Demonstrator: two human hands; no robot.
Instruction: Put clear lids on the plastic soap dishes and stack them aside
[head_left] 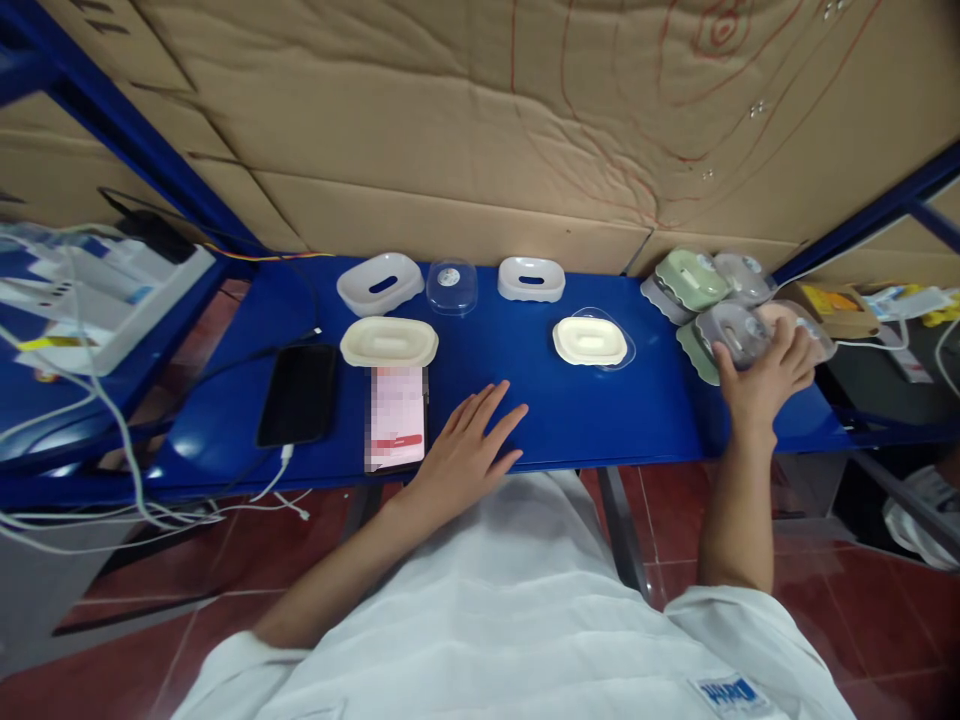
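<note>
My left hand (469, 445) lies flat at the front edge of the blue table, fingers spread and holding nothing, beside a phone (397, 420) with a lit screen. At the right end, my right hand (769, 385) reaches over a group of soap dishes, its thumb and fingers around a grey soap dish with a clear lid (735, 333). A pink soap dish (814, 325) is partly hidden behind those fingers. Close by are a green soap dish (690, 278) and another grey lidded one (742, 277).
White oval trays (380, 284) (531, 279) and a clear lid (452, 287) stand along the back. Cream oval pieces (390, 342) (590, 341) lie nearer. A dark phone (298, 394) is on a white cable. Cardboard (420, 130) walls the rear; cables (112, 400) hang at left.
</note>
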